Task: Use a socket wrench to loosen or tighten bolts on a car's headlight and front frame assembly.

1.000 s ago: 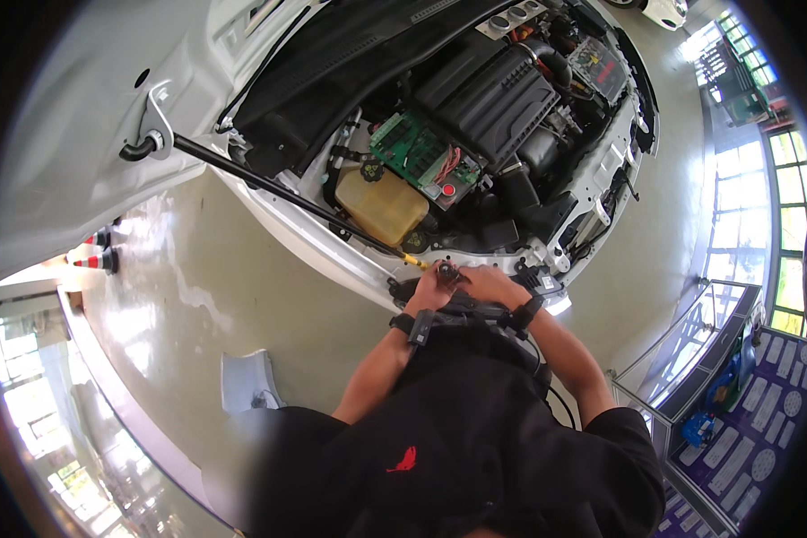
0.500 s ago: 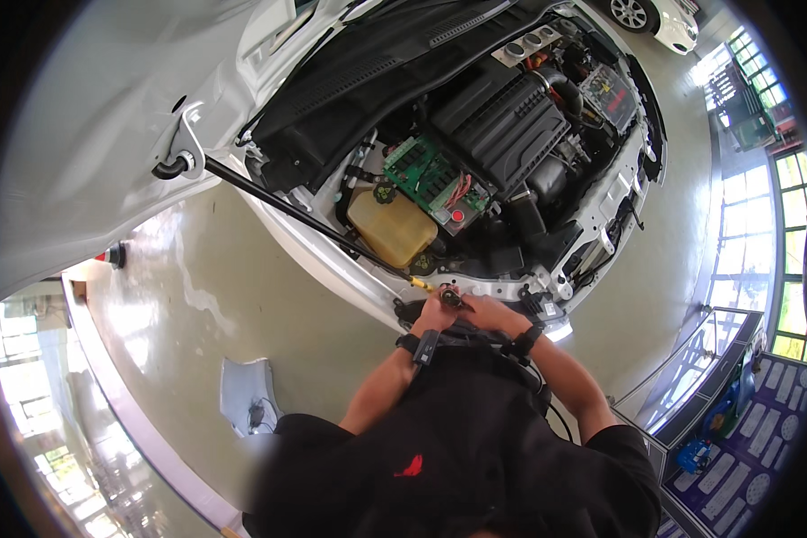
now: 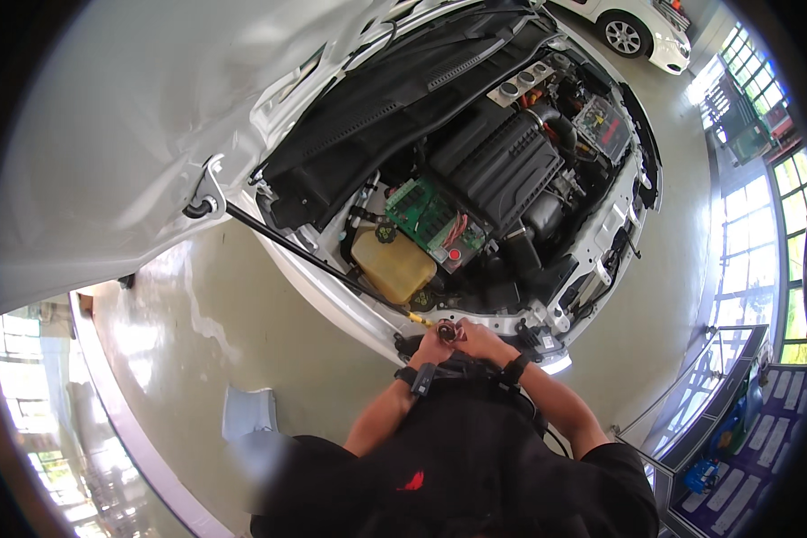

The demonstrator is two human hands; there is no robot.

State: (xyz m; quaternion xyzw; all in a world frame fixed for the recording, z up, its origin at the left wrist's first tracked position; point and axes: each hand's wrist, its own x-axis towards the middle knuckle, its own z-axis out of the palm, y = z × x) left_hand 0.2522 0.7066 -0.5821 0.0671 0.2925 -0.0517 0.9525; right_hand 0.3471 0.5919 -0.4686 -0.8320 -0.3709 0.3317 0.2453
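Both my hands meet in front of my chest at the front edge of an open white car's engine bay [image 3: 511, 179]. My left hand [image 3: 431, 349] and my right hand [image 3: 480, 342] pinch a small round dark part [image 3: 446, 334] between their fingertips. A thin yellow-tipped piece [image 3: 419, 319] shows just left of the hands; what it belongs to is unclear. Dark bands sit on both wrists.
The raised white bonnet [image 3: 152, 117] fills the upper left, held by a black prop rod [image 3: 296, 251]. Inside are a yellowish fluid tank [image 3: 393, 265], a green battery cover [image 3: 426, 212] and a black engine cover [image 3: 502, 166]. Another white car [image 3: 637, 27] is at the top.
The view has shifted, so the engine bay sits higher and farther right. My hands stay together on the small part at the car's front edge.
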